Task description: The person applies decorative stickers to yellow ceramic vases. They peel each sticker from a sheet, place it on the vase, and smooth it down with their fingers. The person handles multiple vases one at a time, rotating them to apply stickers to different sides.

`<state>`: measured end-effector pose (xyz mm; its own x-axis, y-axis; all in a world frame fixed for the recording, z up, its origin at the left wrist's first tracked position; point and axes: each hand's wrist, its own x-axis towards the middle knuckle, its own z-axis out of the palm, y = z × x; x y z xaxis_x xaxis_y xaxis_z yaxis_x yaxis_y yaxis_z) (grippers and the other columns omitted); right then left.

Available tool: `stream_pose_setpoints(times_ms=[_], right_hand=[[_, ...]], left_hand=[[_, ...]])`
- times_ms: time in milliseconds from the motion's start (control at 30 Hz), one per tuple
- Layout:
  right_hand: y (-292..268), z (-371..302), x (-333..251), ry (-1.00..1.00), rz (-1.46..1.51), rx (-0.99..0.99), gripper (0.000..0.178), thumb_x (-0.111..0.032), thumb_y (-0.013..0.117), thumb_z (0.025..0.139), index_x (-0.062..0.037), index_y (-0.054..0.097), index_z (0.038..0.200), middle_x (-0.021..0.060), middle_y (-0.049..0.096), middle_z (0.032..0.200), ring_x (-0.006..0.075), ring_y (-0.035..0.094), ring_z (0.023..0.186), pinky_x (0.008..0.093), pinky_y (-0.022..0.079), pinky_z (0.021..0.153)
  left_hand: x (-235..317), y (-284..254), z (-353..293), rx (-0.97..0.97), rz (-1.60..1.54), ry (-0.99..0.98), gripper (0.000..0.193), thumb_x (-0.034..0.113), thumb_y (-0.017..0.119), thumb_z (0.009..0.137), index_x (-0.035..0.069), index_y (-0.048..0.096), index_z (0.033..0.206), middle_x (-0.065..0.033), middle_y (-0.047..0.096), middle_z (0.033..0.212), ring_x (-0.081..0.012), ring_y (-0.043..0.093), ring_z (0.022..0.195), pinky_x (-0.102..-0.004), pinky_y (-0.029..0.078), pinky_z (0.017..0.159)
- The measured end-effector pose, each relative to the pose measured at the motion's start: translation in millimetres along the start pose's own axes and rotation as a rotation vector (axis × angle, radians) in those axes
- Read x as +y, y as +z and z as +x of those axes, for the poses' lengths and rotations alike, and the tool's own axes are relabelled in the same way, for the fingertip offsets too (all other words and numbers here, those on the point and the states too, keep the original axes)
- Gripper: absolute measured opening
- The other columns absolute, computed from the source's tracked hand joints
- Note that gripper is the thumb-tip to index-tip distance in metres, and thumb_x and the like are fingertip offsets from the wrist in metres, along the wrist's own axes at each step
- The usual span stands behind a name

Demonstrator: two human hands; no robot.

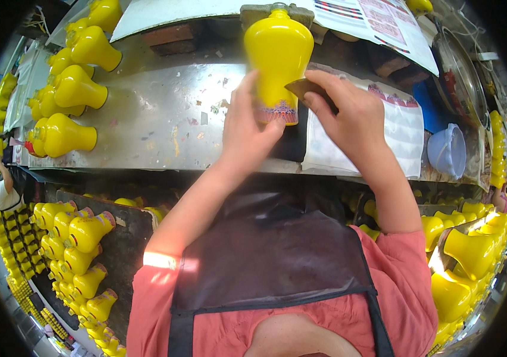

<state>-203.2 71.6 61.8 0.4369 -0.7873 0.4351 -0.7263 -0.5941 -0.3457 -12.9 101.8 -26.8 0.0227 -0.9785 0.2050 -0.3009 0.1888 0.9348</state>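
A glossy yellow vase (278, 50) lies on its side on the metal table, its mouth end at a grey block (250, 16). Around the narrow foot nearest me runs a blue and red patterned band (279, 112). My left hand (247, 122) grips this foot end, thumb by the band and fingers along the left side. Between the fingers and thumb of my right hand (348, 110) is a flat brown scraper-like piece (308, 90). Its pointed tip is close to the vase's right side; whether it touches, I cannot tell.
On the right, a sheet (360, 140) carries more patterned strips (391, 95) beside a pale blue bucket (446, 151). Several yellow vases (72, 135) line the table's left end. More stand on boards at lower left (89, 232) and lower right (468, 253). Another person (4, 190) is far left.
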Motion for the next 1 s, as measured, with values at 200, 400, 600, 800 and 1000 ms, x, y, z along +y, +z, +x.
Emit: stream_pose_setpoints(times_ms=[200,400,600,800,1000], right_hand=[[14,-33,3,0.439,0.299,-0.151,0.024,-0.013,0.071,0.092,-0.0069,0.068,0.115,0.0127,0.076,0.091,0.0247,0.074,0.077,0.033,0.056,0.072],[27,-51,-2,0.47,0.617,0.074,0.025,-0.019,0.068,0.094,-0.0071,0.063,0.116,0.0168,0.071,0.079,0.0211,0.071,0.07,0.0331,0.054,0.067],[38,-57,11,0.768,0.805,-0.104,0.025,-0.02,0.066,0.099,-0.006,0.064,0.12,0.0048,0.07,0.084,0.0103,0.063,0.069,0.0291,0.05,0.063],[25,-36,24,0.771,1.118,-0.011,0.029,-0.02,0.062,0.106,-0.0012,0.067,0.127,0.0013,0.07,0.095,0.0073,0.062,0.076,0.0232,0.051,0.07],[33,-18,-3,0.638,0.644,-0.291,0.059,-0.035,0.069,0.099,0.0021,0.058,0.143,0.0139,0.073,0.116,0.0174,0.066,0.099,0.0314,0.052,0.092]], left_hand=[[10,-11,0,-0.059,0.326,0.234,0.087,0.015,0.08,0.075,0.016,0.045,0.154,-0.0224,0.038,0.152,-0.0419,0.046,0.131,-0.0506,0.039,0.113],[15,3,5,0.077,0.57,0.338,0.085,0.01,0.089,0.067,0.018,0.058,0.146,-0.0179,0.041,0.151,-0.0393,0.052,0.124,-0.0468,0.045,0.108],[-1,-15,10,0.022,0.308,0.334,0.084,0.01,0.089,0.07,0.011,0.056,0.148,-0.0181,0.047,0.151,-0.0391,0.058,0.122,-0.0452,0.05,0.104],[-11,-15,0,-0.075,-0.247,-0.03,0.08,0.025,0.067,0.093,0.002,0.031,0.161,-0.0238,0.044,0.154,-0.0409,0.051,0.134,-0.0472,0.04,0.114],[-9,-4,2,-0.05,0.108,0.08,0.076,0.024,0.058,0.096,0.001,0.026,0.162,-0.0255,0.042,0.154,-0.0422,0.041,0.142,-0.0492,0.029,0.121]])
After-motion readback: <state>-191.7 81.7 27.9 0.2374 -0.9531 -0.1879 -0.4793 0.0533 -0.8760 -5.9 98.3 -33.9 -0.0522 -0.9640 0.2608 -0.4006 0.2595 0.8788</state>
